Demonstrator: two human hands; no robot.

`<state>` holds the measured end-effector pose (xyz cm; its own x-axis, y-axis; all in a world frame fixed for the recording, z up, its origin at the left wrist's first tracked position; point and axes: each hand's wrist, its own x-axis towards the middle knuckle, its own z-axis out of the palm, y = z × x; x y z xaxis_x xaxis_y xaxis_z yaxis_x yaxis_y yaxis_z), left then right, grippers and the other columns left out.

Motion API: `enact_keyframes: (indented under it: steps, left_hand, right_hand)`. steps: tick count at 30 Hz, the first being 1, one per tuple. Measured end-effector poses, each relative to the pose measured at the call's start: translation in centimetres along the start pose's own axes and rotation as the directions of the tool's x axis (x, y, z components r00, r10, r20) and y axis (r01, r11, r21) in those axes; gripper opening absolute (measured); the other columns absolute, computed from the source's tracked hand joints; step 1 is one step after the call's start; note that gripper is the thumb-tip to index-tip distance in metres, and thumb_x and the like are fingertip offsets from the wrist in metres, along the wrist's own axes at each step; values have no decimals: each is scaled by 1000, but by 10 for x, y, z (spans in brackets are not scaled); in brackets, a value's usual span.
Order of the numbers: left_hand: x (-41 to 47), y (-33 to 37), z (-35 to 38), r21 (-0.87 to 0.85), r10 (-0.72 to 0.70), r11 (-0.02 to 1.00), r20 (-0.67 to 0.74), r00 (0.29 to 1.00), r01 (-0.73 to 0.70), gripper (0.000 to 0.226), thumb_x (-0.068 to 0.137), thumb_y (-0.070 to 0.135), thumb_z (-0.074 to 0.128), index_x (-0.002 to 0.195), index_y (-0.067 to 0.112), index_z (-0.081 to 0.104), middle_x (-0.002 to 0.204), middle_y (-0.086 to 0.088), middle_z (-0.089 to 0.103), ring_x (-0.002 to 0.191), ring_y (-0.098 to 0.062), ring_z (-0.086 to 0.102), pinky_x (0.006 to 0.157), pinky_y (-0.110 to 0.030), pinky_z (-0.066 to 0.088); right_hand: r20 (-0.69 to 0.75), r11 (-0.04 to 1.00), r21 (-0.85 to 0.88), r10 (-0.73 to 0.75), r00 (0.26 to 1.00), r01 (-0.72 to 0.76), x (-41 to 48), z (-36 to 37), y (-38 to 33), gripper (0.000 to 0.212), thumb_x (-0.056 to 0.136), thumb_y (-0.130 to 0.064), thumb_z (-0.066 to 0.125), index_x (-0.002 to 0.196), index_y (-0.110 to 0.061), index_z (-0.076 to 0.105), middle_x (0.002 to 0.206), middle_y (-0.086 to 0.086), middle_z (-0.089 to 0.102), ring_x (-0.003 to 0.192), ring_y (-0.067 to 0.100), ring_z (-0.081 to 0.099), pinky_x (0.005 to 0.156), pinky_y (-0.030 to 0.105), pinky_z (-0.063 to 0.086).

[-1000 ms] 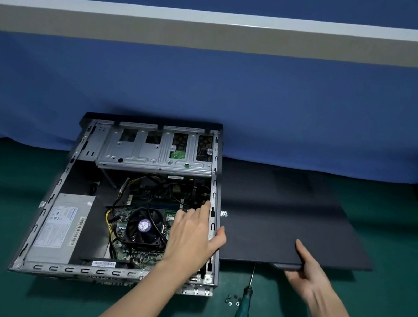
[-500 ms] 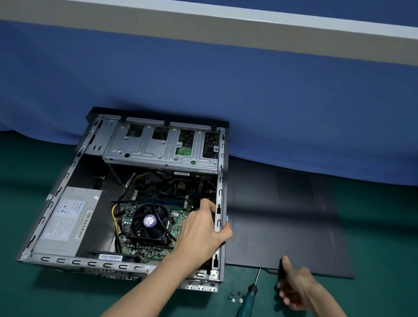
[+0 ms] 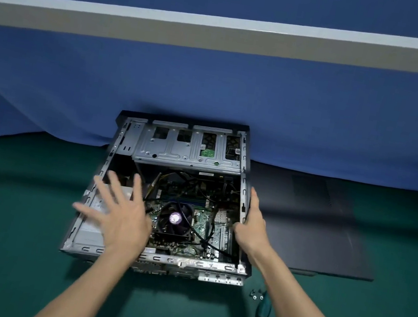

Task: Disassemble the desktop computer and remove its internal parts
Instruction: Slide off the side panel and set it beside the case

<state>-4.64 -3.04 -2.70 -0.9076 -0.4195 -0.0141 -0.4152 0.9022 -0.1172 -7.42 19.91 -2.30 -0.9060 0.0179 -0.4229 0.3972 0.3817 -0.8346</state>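
The opened desktop computer case (image 3: 185,261) lies flat on the green table, its inside facing up. In it I see the CPU fan (image 3: 175,218), the motherboard (image 3: 203,219) with black cables, a grey power supply (image 3: 89,232) at the left and a metal drive cage (image 3: 184,151) at the back. My left hand (image 3: 121,215) hovers blurred over the power supply, fingers spread, holding nothing. My right hand (image 3: 251,226) holds the case's right wall, thumb inside and fingers along the outside.
The removed black side panel (image 3: 314,231) lies flat on the table right of the case. A green-handled screwdriver (image 3: 263,310) and a few loose screws (image 3: 255,295) lie near the case's front right corner. A blue cloth wall stands behind.
My right hand let go of the side panel and took hold of the case's right wall. My left hand left that wall and swung left over the power supply.
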Motion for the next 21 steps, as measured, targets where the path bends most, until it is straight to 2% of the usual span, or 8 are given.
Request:
enact_keyframes:
  steps: [2, 4, 6, 8, 11, 13, 17, 21]
  left_hand:
    - [8, -18, 0, -7, -122, 992, 83, 989, 123, 119, 65, 73, 62, 149, 28, -9, 151, -29, -16, 137, -49, -21, 91, -82, 5]
    - [13, -31, 3, -88, -164, 980, 160, 973, 180, 121, 62, 82, 55, 148, 31, -13, 151, -31, -14, 139, -48, -11, 93, -78, 17]
    - [15, -38, 7, -107, -170, 976, 184, 968, 191, 111, 68, 81, 50, 149, 33, -9, 150, -32, -1, 137, -46, 10, 95, -67, 30]
    - [16, -43, 7, -66, -161, 983, 156, 974, 173, 102, 74, 77, 47, 149, 33, -5, 145, -32, 14, 123, -41, 28, 91, -57, 36]
    - [19, -49, 7, -24, -145, 988, 148, 978, 150, 97, 77, 74, 47, 149, 33, -4, 139, -29, 21, 112, -36, 33, 88, -52, 38]
    - [19, -53, 6, -16, -130, 991, 150, 980, 134, 97, 77, 74, 46, 149, 33, -4, 138, -29, 22, 112, -36, 33, 88, -51, 39]
    - [18, -55, 3, -67, -100, 991, 205, 974, 116, 96, 78, 76, 41, 149, 31, -6, 148, -34, 7, 133, -45, 18, 96, -64, 31]
    - [14, -45, -6, -66, 3, 998, 141, 990, 6, 87, 84, 72, 31, 151, 25, 3, 152, -32, 0, 141, -47, -3, 104, -69, 12]
  right_hand:
    - [-8, 1000, -21, 19, 1000, -19, 1, 2, 2, 91, 88, 16, 39, 152, -35, -2, 155, 7, 25, 131, 24, 34, 72, 6, 40]
    - [-13, 999, -40, 31, 999, -31, 1, 3, 2, 90, 89, 16, 38, 152, -35, -2, 155, 7, 24, 140, 26, 21, 98, 21, 33]
    - [-27, 998, -65, 23, 999, -25, 0, 2, 2, 90, 89, 16, 38, 152, -35, -1, 154, 9, 28, 140, 28, 22, 107, 35, 28]
    - [-43, 997, -75, 30, 999, -33, -3, 6, 1, 90, 89, 16, 38, 151, -36, -1, 153, 10, 28, 128, 24, 33, 99, 33, 37]
    - [-56, 996, -68, 48, 997, -52, -8, 12, 5, 91, 89, 15, 39, 151, -39, -1, 154, 11, 25, 120, 22, 39, 61, 18, 44]
    - [-67, 997, -55, 49, 997, -53, -10, 15, 6, 90, 90, 15, 40, 151, -38, 0, 154, 9, 23, 116, 19, 38, 60, 15, 42]
    - [-66, 999, -27, 25, 998, -27, -10, 16, 5, 84, 92, 9, 45, 152, -35, 4, 156, 6, 23, 131, 20, 33, 92, 27, 41]
    - [-85, 998, 61, -28, 996, 33, -12, 12, 5, 57, 100, -34, 44, 151, -28, 19, 148, -2, 37, 138, 20, 33, 115, 41, 27]
